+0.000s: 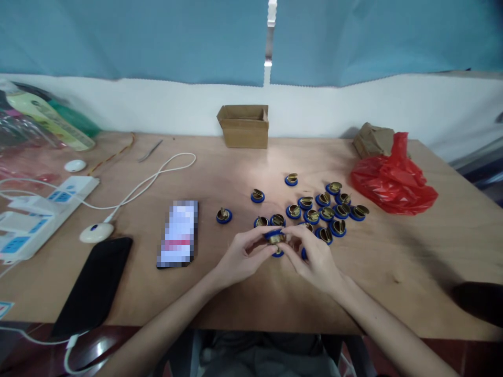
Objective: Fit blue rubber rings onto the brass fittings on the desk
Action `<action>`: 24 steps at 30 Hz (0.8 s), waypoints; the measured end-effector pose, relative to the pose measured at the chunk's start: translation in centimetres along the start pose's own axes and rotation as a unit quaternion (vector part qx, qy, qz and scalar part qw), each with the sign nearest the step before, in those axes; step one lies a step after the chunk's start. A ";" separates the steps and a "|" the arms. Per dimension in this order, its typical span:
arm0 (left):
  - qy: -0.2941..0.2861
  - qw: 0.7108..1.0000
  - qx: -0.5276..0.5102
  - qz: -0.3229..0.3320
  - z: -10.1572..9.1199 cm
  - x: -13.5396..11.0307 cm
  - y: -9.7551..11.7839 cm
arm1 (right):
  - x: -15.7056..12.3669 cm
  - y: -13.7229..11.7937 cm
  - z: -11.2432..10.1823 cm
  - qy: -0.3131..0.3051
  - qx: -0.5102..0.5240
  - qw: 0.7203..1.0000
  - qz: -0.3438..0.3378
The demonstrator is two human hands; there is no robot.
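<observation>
Between both hands, above the near side of a spread of similar parts, is a small round brass-coloured piece with a blue rim point(275, 237). My left hand point(245, 256) pinches its left side between thumb and fingers. On the opposite side, my right hand point(312, 257) grips it with thumb and fingertips. Several more blue-rimmed brass pieces point(293, 211) lie on the table behind and beside my hands, many with a tilted brass flap on top. One such piece point(223, 215) sits apart to the left. A few are partly hidden by my fingers.
On the wooden table point(393, 256), a small cardboard box point(247, 131) stands by the wall. A red plastic bag point(393, 183) lies at the right. Leftward are a lit phone point(178, 234), a dark phone point(96, 283), white cables and a power strip point(51, 217).
</observation>
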State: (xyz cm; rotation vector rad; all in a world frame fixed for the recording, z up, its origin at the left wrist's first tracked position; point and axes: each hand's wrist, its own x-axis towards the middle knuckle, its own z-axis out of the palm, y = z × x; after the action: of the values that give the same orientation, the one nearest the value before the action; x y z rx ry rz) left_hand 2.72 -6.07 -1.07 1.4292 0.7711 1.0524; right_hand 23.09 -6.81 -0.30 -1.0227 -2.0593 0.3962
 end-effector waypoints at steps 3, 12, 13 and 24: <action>0.009 1.000 0.010 0.011 0.1 -0.1 -0.1 | -0.2 0.1 0.3 0.004 0.000 1.000 0.002; 0.015 0.999 0.033 0.037 0.2 0.0 0.3 | -0.2 0.0 0.4 0.019 0.010 0.999 -0.028; 0.021 0.998 0.031 0.040 0.2 0.0 0.3 | -0.1 -0.1 0.4 0.024 0.002 0.999 -0.035; 0.054 0.992 0.093 0.058 0.9 -0.2 0.7 | -0.2 -1.0 0.8 0.141 -0.125 0.975 -0.119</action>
State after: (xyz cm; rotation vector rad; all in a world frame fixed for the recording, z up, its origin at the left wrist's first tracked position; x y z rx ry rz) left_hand 3.36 -6.70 -0.40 1.6018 0.8919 1.1787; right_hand 22.04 -7.48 -0.33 -0.9010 -1.9725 -0.1293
